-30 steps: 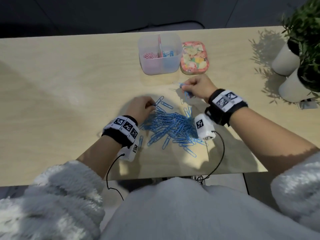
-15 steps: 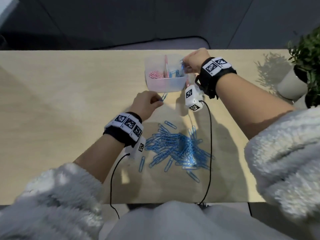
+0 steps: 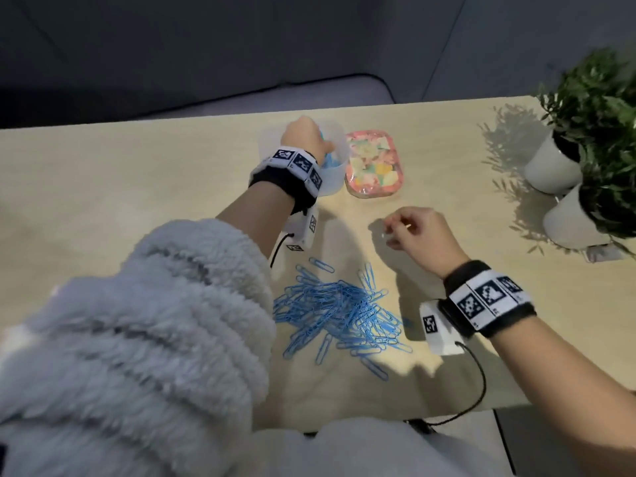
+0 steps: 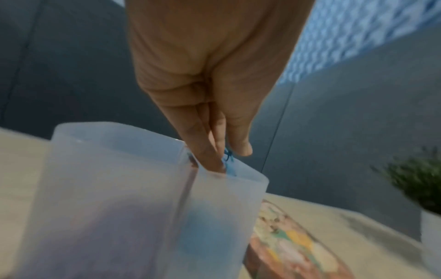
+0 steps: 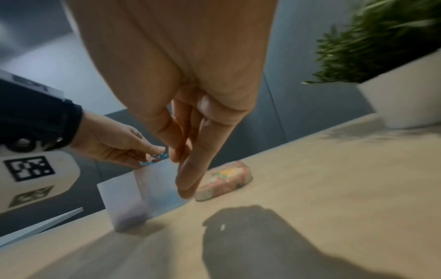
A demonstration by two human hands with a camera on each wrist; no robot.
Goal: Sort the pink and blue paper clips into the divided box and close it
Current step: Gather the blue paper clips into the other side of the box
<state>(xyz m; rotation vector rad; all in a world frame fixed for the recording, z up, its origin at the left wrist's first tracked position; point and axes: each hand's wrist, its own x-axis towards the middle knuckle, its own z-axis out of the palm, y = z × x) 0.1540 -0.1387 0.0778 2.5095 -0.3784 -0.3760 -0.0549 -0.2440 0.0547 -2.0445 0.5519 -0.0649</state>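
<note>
The divided box [image 3: 332,177] was a translucent, frosted plastic tub standing at the far side of the wooden table [image 3: 137,187], its lid off; a thin wall split it into two compartments, with a pinkish-purple blur showing through the left one and blue through the right one. The left hand [image 3: 303,137] hung over the right compartment, its thumb and fingers pinched on a blue paper clip [image 4: 228,159] just above the rim. Only the left wrist view showed that pinch and the dividing wall clearly; in the head view the hand covered most of the box. The right hand [image 3: 418,232] hovered above the bare table between the box and the pile of blue paper clips [image 3: 344,313], its fingers loosely curled and holding nothing that could be seen; the right wrist view showed them hanging down, close together. One box, one loose pile too tangled to count, and no pink clips left on the table in the head view. Just right of the box lay one floral-patterned pink lid [image 3: 375,165], flat on the table. Two potted plants [image 3: 592,132] in white pots stood at the far right edge.
</note>
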